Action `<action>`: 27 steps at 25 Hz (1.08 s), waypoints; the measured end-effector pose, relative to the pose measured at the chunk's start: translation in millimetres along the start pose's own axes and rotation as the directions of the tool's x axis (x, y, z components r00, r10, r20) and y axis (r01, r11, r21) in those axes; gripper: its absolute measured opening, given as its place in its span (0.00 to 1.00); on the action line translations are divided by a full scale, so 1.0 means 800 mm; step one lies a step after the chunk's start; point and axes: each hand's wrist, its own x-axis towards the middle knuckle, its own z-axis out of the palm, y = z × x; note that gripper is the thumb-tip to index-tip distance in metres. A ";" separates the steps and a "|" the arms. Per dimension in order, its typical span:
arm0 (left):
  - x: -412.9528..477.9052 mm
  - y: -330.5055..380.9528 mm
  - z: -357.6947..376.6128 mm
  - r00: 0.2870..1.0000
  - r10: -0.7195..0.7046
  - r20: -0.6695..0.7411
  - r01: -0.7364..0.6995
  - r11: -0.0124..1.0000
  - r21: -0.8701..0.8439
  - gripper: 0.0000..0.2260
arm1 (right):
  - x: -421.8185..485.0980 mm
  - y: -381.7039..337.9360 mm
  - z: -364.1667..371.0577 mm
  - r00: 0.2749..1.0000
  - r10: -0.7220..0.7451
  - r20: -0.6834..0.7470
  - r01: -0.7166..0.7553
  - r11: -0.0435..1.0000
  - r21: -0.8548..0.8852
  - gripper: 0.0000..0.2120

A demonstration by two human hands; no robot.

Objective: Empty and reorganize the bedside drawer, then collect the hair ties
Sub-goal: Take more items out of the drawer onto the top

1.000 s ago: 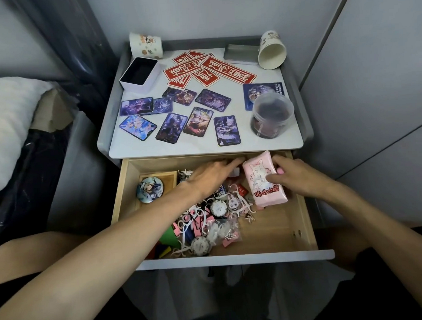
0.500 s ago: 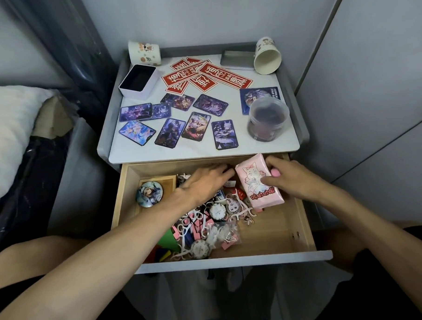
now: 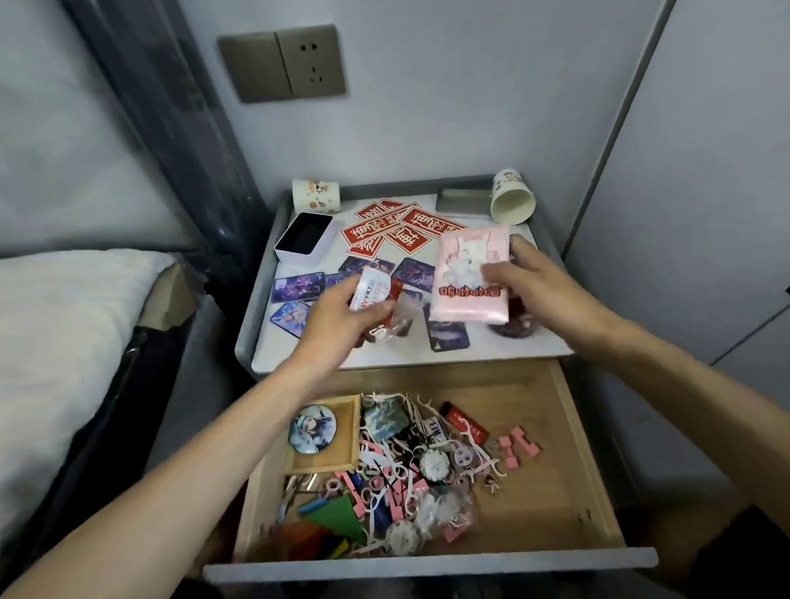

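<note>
The wooden bedside drawer [image 3: 566,432] stands pulled open below the nightstand top [image 3: 499,347]. A jumble of small pink clips, white plastic picks, little clock faces and keychains [image 3: 419,475] lies in its middle, and a round badge [image 3: 312,428] sits in a small wooden tray at its left. My right hand [image 3: 532,279] grips a pink tissue pack [image 3: 469,273] above the nightstand top. My left hand [image 3: 339,320] holds a small white and red packet [image 3: 370,289] plus a clear plastic bit over the cards.
On the nightstand top lie several picture cards [image 3: 297,286], red cards [image 3: 381,227], an open white box [image 3: 304,235], two paper cups [image 3: 511,197], a grey tin [image 3: 461,201] and a clear tub [image 3: 514,328] partly behind the pack. A bed [image 3: 46,341] is at left, a wall socket [image 3: 283,62] above.
Both hands have lifted out of the drawer and now hover over the nightstand top, the right carrying the pink pack, the left a small packet. The camera has tilted upward.
</note>
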 end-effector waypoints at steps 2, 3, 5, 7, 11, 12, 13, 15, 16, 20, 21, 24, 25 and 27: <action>0.040 0.005 -0.016 0.982 -0.188 0.004 0.179 0.927 -0.331 0.11 | 0.059 -0.013 -0.004 0.992 0.119 -0.049 -0.112 0.985 0.132 0.12; 0.063 0.002 -0.022 0.973 -0.233 0.003 0.216 0.899 -0.381 0.12 | 0.089 -0.016 -0.005 0.982 0.177 -0.060 -0.164 0.971 0.177 0.12; 0.100 -0.003 -0.027 0.959 -0.285 -0.009 0.262 0.892 -0.368 0.13 | 0.143 -0.008 -0.006 0.962 0.259 -0.090 -0.244 0.958 0.151 0.11; 0.141 -0.010 -0.028 0.951 -0.305 -0.042 0.274 0.902 -0.333 0.12 | 0.189 0.005 -0.003 0.956 0.265 -0.128 -0.265 0.964 0.020 0.11; 0.221 -0.029 -0.032 0.951 -0.260 -0.167 0.237 0.961 -0.146 0.10 | 0.256 0.018 -0.001 0.986 0.108 -0.129 -0.146 0.932 -0.331 0.16; 0.237 -0.031 -0.031 0.953 -0.239 -0.184 0.232 0.971 -0.060 0.10 | 0.265 0.020 -0.001 0.993 0.069 -0.097 -0.105 0.889 -0.446 0.18; 0.249 -0.030 -0.030 0.955 -0.217 -0.201 0.227 0.973 0.032 0.10 | 0.274 0.024 0.000 0.996 0.027 -0.080 -0.067 0.832 -0.551 0.20; 0.261 -0.026 -0.026 0.957 -0.173 -0.232 0.216 0.960 0.177 0.08 | 0.282 0.036 -0.001 0.992 -0.074 -0.098 -0.022 0.679 -0.734 0.21; 0.267 -0.028 -0.023 0.959 -0.148 -0.241 0.203 0.954 0.221 0.07 | 0.280 0.040 -0.002 0.984 -0.141 -0.110 -0.009 0.577 -0.817 0.19; 0.272 -0.027 -0.017 0.968 -0.053 -0.246 0.148 0.911 0.385 0.09 | 0.263 0.047 -0.016 0.963 -0.271 0.005 0.080 0.266 -0.961 0.22; 0.273 -0.027 -0.017 0.968 -0.049 -0.245 0.148 0.903 0.403 0.11 | 0.260 0.049 -0.021 0.965 -0.260 0.038 0.102 0.239 -0.966 0.24; 0.273 -0.029 -0.016 0.969 -0.033 -0.247 0.144 0.882 0.448 0.13 | 0.249 0.050 -0.032 0.974 -0.208 0.086 0.116 0.135 -0.984 0.29; 0.273 -0.031 -0.016 0.971 -0.022 -0.238 0.136 0.871 0.473 0.13 | 0.246 0.049 -0.033 0.973 -0.208 0.098 0.122 0.108 -0.987 0.29; 0.270 -0.028 -0.017 0.977 0.025 -0.211 0.089 0.856 0.510 0.15 | 0.242 0.046 -0.032 0.963 -0.249 0.104 0.146 0.161 -0.976 0.26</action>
